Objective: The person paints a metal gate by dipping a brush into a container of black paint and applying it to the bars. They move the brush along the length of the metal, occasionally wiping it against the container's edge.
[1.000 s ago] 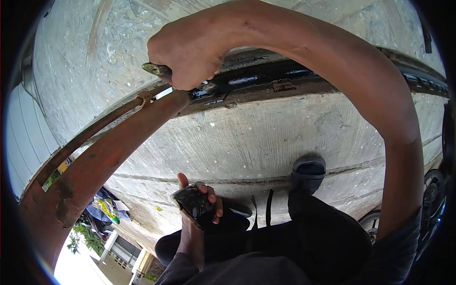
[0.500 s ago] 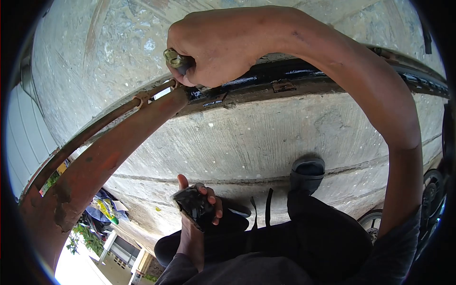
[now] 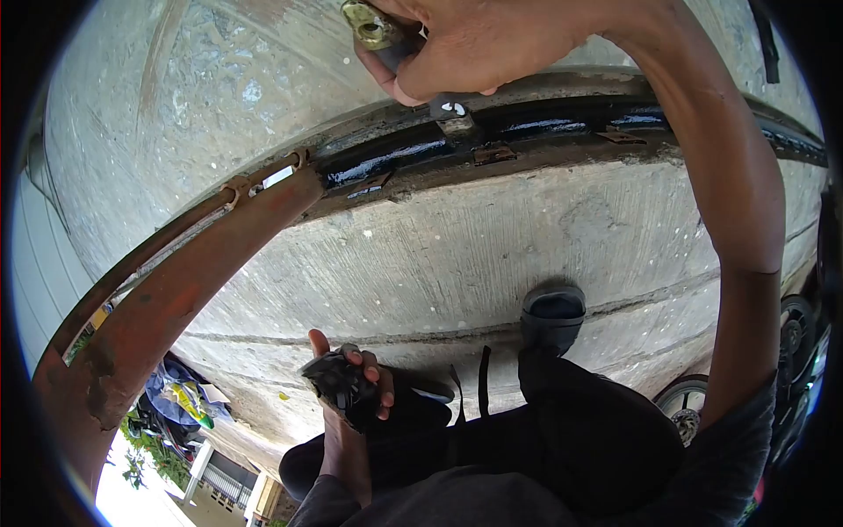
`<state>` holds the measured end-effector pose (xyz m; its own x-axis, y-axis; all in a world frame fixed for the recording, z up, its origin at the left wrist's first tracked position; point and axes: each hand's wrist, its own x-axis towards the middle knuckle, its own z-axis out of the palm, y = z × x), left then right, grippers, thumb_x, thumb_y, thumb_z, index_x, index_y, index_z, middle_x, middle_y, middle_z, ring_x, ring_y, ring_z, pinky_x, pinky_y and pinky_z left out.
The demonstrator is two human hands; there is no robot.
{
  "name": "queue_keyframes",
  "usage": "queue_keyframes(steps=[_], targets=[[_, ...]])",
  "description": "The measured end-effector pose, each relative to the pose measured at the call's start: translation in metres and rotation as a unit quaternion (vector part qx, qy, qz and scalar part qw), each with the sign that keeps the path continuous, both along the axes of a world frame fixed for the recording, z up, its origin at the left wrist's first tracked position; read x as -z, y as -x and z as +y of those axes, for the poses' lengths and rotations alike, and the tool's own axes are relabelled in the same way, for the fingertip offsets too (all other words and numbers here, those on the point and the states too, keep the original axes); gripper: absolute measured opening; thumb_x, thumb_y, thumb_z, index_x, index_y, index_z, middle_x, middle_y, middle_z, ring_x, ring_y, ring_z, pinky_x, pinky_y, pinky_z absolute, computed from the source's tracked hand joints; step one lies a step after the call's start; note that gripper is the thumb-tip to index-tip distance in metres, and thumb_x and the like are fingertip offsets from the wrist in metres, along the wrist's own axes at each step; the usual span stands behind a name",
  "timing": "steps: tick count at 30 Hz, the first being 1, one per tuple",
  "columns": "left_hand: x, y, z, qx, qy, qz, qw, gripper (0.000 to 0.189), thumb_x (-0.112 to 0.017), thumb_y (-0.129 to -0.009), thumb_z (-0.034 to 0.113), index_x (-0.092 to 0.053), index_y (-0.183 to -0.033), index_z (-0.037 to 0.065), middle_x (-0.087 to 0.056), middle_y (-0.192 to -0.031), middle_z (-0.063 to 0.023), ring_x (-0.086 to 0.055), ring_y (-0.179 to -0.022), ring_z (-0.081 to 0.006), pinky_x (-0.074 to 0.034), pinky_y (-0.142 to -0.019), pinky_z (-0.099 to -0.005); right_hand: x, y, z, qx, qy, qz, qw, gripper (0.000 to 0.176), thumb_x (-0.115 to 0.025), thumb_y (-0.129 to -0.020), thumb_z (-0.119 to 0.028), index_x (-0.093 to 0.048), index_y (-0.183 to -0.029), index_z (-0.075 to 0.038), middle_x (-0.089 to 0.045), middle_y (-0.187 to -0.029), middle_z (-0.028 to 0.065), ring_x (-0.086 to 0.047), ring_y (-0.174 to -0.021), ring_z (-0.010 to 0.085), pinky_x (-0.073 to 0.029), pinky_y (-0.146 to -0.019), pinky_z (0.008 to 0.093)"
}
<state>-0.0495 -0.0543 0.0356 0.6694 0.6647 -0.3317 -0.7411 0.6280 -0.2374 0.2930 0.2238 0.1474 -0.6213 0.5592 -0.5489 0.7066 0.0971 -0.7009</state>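
My right hand [image 3: 500, 44] is closed around a paintbrush [image 3: 373, 26]; the handle's yellowish-green end, with a hole in it, sticks out past the fingers. Its head touches or sits just over a metal rail [image 3: 395, 158] coated in wet, glossy black paint. Low in the view, my left hand [image 3: 376, 378] grips a small black container [image 3: 338, 382] with a ragged pale rim; what it holds inside is hard to make out. At the left, the rail meets a reddish-brown rusty metal post [image 3: 211, 255].
A rough concrete wall or slab [image 3: 237, 79] lies beyond the rail, and a concrete strip [image 3: 439, 246] runs on the near side. My dark sandal [image 3: 555, 316] rests there. Wheels [image 3: 685, 404] stand at the right, and mixed clutter [image 3: 184, 395] at lower left.
My right hand with the paintbrush has moved right and up, away from the post's end, uncovering more of the black rail. The left hand still holds the container, and the view has shifted slightly.
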Motion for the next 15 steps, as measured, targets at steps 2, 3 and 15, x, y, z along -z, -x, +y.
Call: queue_keyframes(steps=[2, 3, 15], targets=[[0.000, 0.000, 0.000, 0.002, -0.002, 0.002, 1.000, 0.087, -0.017, -0.096, 0.071, -0.055, -0.132, 0.002, -0.058, -0.124, -0.0255, -0.058, -0.104, -0.0539, -0.057, -0.074, -0.0606, 0.002, -0.003, -0.002, -0.001, -0.014, -0.019, 1.000, 0.022, -0.051, -0.069, -0.007, -0.064, -0.074, 0.009, -0.063, -0.068, 0.0216, -0.058, -0.061, 0.0293, -0.043, -0.059, 0.0438], [0.000, 0.000, -0.001, 0.002, -0.003, 0.002, 1.000, 0.087, -0.017, -0.096, 0.071, -0.055, -0.132, 0.002, -0.058, -0.124, -0.0254, -0.058, -0.104, -0.0540, -0.057, -0.074, -0.0608, 0.002, -0.004, -0.002, -0.002, -0.021, -0.029, 0.999, 0.022, -0.051, -0.069, -0.007, -0.064, -0.074, 0.009, -0.063, -0.068, 0.0211, -0.058, -0.061, 0.0292, -0.043, -0.058, 0.0436], [-0.009, -0.012, 0.023, 0.014, -0.045, 0.031, 0.998, 0.086, -0.017, -0.096, 0.070, -0.057, -0.130, 0.002, -0.060, -0.121, -0.0252, -0.060, -0.100, -0.0540, -0.057, -0.071, -0.0609, 0.023, -0.036, -0.010, 0.000, -0.004, 0.111, 0.994, 0.018, -0.050, -0.077, -0.007, -0.061, -0.071, 0.004, -0.058, -0.062, 0.0185, -0.051, -0.055, 0.0266, -0.039, -0.055, 0.0434]])
